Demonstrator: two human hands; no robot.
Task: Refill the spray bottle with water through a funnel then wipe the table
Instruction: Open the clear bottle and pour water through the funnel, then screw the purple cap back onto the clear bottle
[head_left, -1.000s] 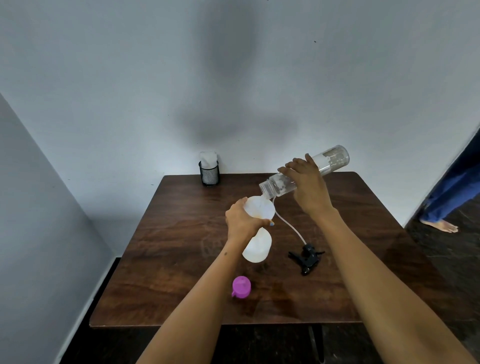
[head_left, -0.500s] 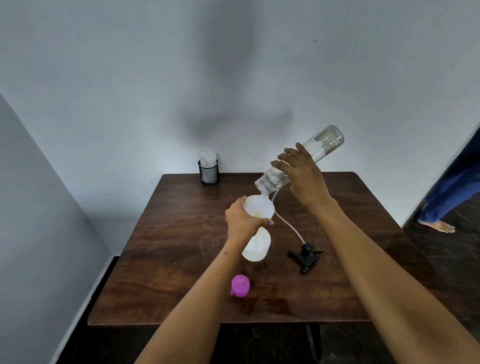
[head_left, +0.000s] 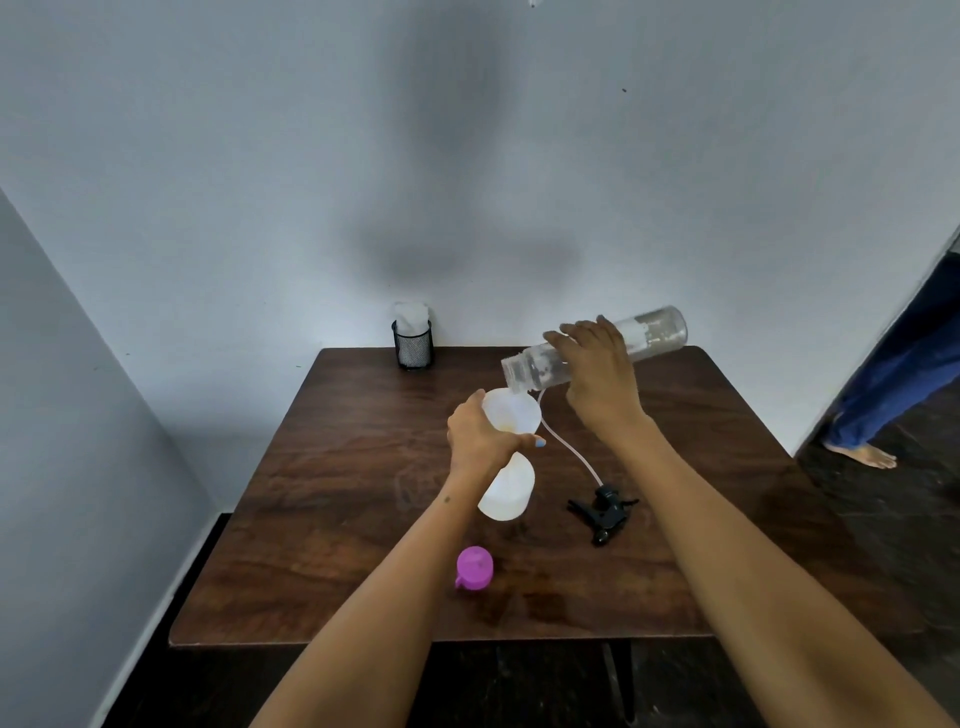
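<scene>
A white translucent spray bottle (head_left: 506, 491) stands on the brown table (head_left: 332, 488) with a white funnel (head_left: 511, 418) in its neck. My left hand (head_left: 480, 441) grips the joint of funnel and bottle neck. My right hand (head_left: 602, 382) holds a clear water bottle (head_left: 649, 335) tipped nearly flat, its open mouth just above the funnel's rim. The black spray head (head_left: 602, 512) lies to the right of the spray bottle, its thin tube curving back toward the funnel.
A purple cap (head_left: 474, 568) lies near the table's front edge. A black mesh holder (head_left: 412, 348) with white tissue stands at the back by the wall. A person's leg and bare foot (head_left: 862, 454) show at the right, beyond the table.
The water bottle's raised end has come down from a steep tilt to nearly level, with its mouth still over the funnel. My left hand has kept its hold.
</scene>
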